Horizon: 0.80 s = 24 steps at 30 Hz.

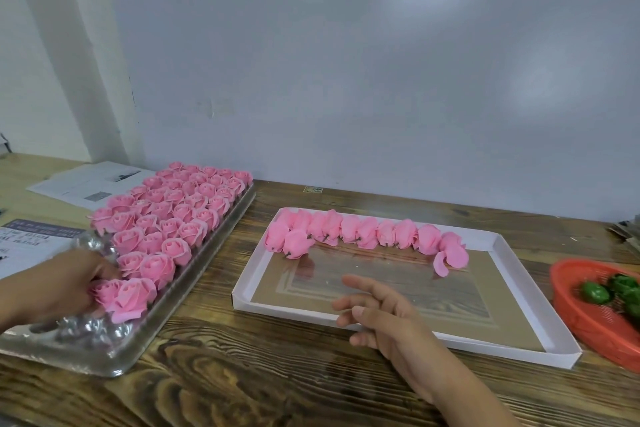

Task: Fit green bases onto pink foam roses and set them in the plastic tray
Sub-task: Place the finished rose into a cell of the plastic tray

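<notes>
A clear plastic tray (104, 350) on the left holds several rows of upright pink foam roses (180, 208). My left hand (59, 284) reaches into its near end, fingers curled on a pink rose (104, 291) set beside another rose (133, 298). My right hand (377, 308) hovers open and empty over the near edge of a shallow white box lid (498, 340). A row of loose pink roses (363, 234) lies along the lid's far side. Green bases (595, 293) sit in an orange basket (585, 329) at the right.
Printed papers (86, 184) lie at the far left of the wooden table (277, 385). A white wall panel stands behind the table. The basket reaches past the right edge of view.
</notes>
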Tool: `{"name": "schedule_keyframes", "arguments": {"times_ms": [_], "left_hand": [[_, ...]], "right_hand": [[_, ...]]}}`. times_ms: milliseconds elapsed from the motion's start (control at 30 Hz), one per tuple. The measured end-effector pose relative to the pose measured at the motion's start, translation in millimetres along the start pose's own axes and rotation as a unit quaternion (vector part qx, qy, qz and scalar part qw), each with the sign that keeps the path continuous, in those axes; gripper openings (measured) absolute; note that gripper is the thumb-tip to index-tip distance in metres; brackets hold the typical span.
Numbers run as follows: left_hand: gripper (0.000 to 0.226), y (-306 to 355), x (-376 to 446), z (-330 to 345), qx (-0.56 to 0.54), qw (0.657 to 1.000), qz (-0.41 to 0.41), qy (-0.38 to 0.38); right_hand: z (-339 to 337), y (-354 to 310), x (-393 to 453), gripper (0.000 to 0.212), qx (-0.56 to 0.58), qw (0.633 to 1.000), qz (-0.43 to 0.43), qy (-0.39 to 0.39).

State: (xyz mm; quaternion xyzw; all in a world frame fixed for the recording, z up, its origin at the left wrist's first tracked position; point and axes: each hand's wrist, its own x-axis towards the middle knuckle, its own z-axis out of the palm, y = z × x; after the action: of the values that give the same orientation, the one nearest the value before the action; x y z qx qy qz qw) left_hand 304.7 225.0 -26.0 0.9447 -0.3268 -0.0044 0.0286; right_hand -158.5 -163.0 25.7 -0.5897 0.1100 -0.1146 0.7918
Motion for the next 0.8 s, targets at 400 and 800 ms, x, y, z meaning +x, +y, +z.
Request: {"name": "schedule_keyframes", "arguments": {"times_ms": [400,800], "left_hand": [[0.041,5.4,-0.6,-12.6,-0.026,0.996,0.062,-0.056],[0.026,57.5,-22.4,-43.8,-0.012,0.998,0.062,-0.025]], "right_hand": [[2.3,-1.4,-0.7,0.052,-0.024,1.000,0.002,0.000],[3.9,-2.5,-1.5,0.039,-0.039,0.999,0.003,0.014]]}}
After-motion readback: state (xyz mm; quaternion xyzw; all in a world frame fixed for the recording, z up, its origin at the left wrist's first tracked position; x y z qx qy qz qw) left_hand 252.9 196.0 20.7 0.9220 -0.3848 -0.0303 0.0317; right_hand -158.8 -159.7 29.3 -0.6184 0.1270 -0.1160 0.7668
